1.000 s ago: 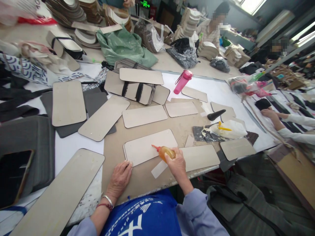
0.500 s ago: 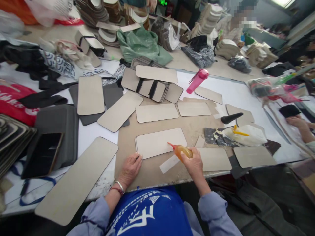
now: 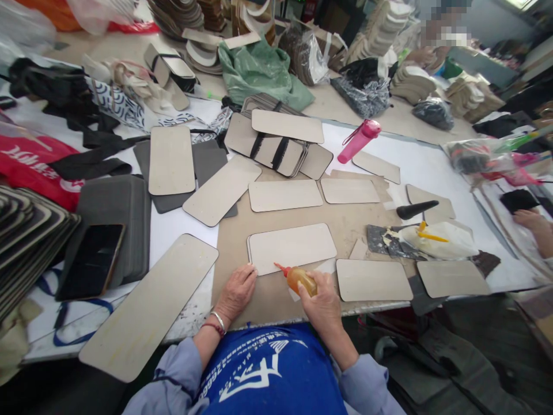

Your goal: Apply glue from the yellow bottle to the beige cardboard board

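A beige rounded panel (image 3: 294,246) lies in front of me, with another panel's edge peeking out under its left end. My left hand (image 3: 237,291) is closed at the near left corner of this panel, fingers together and pressed on it. In my right hand (image 3: 322,302) is a squeeze bottle (image 3: 302,281) of amber liquid with a red nozzle, tilted so the tip points left at the panel's near edge. Whether the tip touches the panel I cannot tell. A pale strip lies partly hidden behind the bottle and hand.
More beige panels (image 3: 374,280) lie around the brown work sheet (image 3: 242,236). A strapped stack (image 3: 268,147) and a pink bottle (image 3: 359,141) stand further back. To the right are a black-handled tool (image 3: 417,209) and a white bag (image 3: 440,239); a phone (image 3: 91,262) rests at left.
My right hand has brought the squeeze bottle left and nearer to me, its nozzle going from over the panel's middle to its near edge. The left hand stays at the corner.
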Demonstrator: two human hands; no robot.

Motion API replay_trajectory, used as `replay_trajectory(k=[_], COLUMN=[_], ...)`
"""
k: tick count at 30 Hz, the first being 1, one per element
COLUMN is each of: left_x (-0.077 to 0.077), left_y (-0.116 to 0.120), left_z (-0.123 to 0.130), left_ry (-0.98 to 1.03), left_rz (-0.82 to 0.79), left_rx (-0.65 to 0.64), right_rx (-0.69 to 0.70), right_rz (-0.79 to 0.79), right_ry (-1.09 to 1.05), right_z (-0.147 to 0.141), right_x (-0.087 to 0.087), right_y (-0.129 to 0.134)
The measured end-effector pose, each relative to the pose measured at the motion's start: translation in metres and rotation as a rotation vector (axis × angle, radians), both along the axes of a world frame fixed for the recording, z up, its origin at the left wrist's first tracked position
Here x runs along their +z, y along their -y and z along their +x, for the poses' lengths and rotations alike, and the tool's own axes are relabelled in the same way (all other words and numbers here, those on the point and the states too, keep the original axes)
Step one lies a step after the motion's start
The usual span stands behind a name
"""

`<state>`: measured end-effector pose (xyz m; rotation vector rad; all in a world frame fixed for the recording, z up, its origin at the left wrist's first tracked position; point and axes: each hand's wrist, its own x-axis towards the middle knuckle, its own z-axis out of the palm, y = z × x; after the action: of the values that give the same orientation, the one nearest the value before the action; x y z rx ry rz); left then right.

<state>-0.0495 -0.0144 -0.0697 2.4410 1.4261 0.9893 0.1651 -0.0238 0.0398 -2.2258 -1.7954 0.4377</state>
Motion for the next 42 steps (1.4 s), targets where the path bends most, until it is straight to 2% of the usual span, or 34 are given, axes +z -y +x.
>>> replay_trajectory(k=[11,19,23,34,38,42], left_x=[0.0,-0.002,-0.003,0.0,0.0,0.0], left_y=[-0.001,-0.003,-0.003,-0.002,-0.001,-0.001], left_z=[-0.001,-0.001,-0.001,0.0,0.0,0.0], left_ry=[-0.028,-0.043,-0.051,-0.026,-0.019,-0.03], left_rz=[0.039,0.08,0.09,0.047,0.032,0.04], left_rx=[-0.026,-0.043,-0.055,-0.03,-0.018,-0.016], right_rx=[-0.291,-0.381,-0.349,-0.122,-0.051,-0.042], right_rz=[-0.031,-0.031,-0.029,-0.002,-0.028,-0.004], right_ry=[0.147,0.18,0.171,-0.082,-0.138,-0.148], right_z=[0.068,0.09,0.079,0.001,-0.012,-0.016], right_x=[0.005,0.01,0.01,-0.001,-0.005,-0.004], right_y=[-0.015,-0.023,-0.016,0.008,0.011,0.011])
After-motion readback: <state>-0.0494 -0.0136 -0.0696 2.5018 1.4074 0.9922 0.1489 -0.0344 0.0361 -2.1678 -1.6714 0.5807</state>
